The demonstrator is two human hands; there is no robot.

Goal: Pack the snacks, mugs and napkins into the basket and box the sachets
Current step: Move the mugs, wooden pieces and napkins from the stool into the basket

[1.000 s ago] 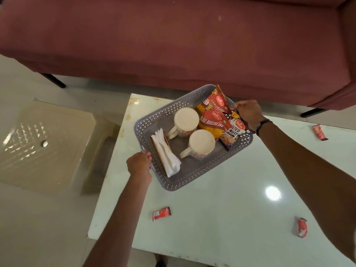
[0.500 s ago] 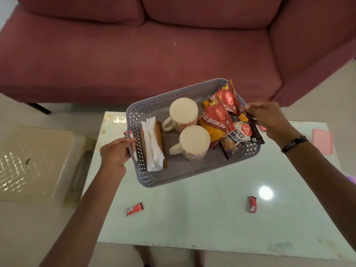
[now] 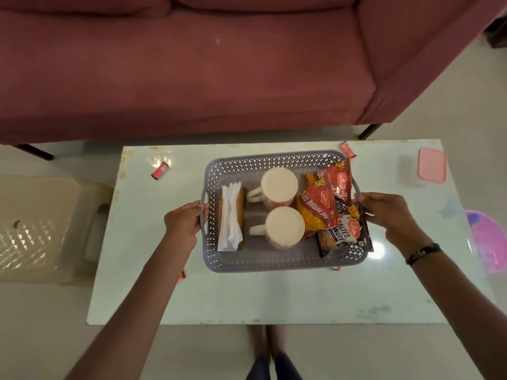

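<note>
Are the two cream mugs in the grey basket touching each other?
Cannot tell. Head view: far cream mug and near cream mug overlap in the grey basket.

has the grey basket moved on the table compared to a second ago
Yes. The grey perforated plastic basket, held at both ends, was at the white table's far left corner, turned askew; it now sits square near the middle.

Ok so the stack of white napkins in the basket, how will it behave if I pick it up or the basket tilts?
The napkins look thin and loosely folded, so they would probably flop and fan apart if lifted by one edge. They seem light, leaning in a brown holder by the basket wall, so a tilt could spill them. Pinching the whole stack is likely safer.
</note>
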